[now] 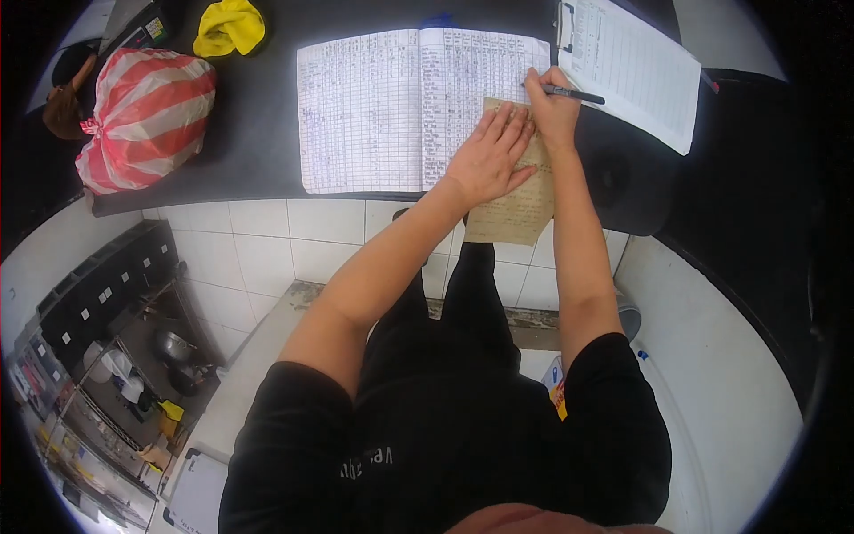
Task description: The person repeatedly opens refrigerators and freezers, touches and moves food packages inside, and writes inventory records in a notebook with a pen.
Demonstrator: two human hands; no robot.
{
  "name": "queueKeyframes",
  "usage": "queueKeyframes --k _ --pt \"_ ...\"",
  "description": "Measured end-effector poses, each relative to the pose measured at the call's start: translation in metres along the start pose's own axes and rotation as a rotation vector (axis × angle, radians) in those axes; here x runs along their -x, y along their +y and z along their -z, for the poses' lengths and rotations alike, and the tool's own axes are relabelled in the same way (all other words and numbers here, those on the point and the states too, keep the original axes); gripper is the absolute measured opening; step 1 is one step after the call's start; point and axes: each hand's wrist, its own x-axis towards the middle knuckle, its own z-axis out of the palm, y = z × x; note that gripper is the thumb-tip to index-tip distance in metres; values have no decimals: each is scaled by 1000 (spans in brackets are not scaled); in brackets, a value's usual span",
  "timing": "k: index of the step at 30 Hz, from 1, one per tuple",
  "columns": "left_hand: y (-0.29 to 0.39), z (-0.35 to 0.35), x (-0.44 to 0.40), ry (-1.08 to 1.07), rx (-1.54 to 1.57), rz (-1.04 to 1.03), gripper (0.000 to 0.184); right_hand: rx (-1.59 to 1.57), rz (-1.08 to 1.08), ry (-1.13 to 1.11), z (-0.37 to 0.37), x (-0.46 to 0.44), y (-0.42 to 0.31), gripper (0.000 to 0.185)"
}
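An open notebook (360,116) with handwritten columns on both pages lies on the dark table. My left hand (494,156) rests flat, fingers stretched, on a brownish handwritten sheet (511,214) that overlaps the right page and hangs past the table's front edge. At the right edge of that page, my right hand (553,107) is closed around a black pen (578,93), whose lower end points at the page's columns.
A clipboard (566,27) with printed sheets (636,76) lies at the right. To the left are a tied red-and-white striped bag (156,116) and a yellow cloth (229,27). Shelves with pans stand at the lower left.
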Motion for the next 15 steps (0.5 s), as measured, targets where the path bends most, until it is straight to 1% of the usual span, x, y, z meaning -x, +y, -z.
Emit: queueKeyframes --k 5,10,15 --pt "-1 -2 0 21 6 -1 67 -8 12 -7 -1 0 -3 33" --pt "-1 -2 0 35 4 -5 67 63 41 -24 0 -2 -5 33" --pt "-2 -4 0 33 26 2 67 12 20 1 1 -3 -3 32"
